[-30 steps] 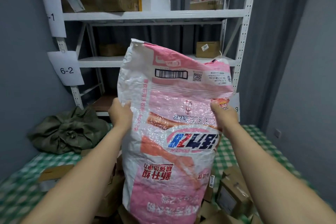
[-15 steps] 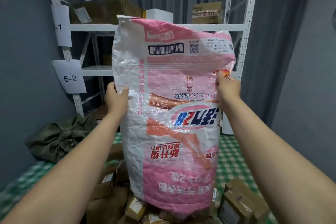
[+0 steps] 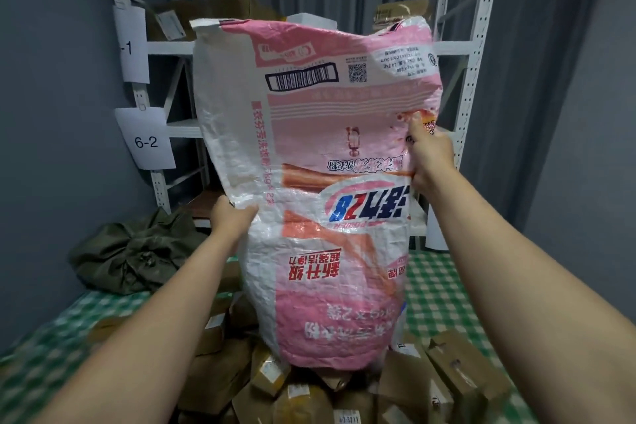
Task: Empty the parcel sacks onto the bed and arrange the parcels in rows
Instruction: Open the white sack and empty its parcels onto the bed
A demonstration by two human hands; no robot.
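Note:
A pink and white woven sack hangs upside down in front of me, its printing inverted and its open mouth at the bottom. My left hand grips its left edge low down, and my right hand grips the right edge higher up. Below the mouth lies a heap of brown cardboard parcels on the bed's green checked cover. The sack hides the middle of the heap.
A crumpled olive-green sack lies at the bed's back left corner. Behind the bed stands a white metal shelf rack with boxes and paper labels such as "6-2". Grey walls close in on both sides.
The sack has been lifted higher, so its mouth clears the heap and more parcels show beneath. My left hand has dropped lower on the left edge.

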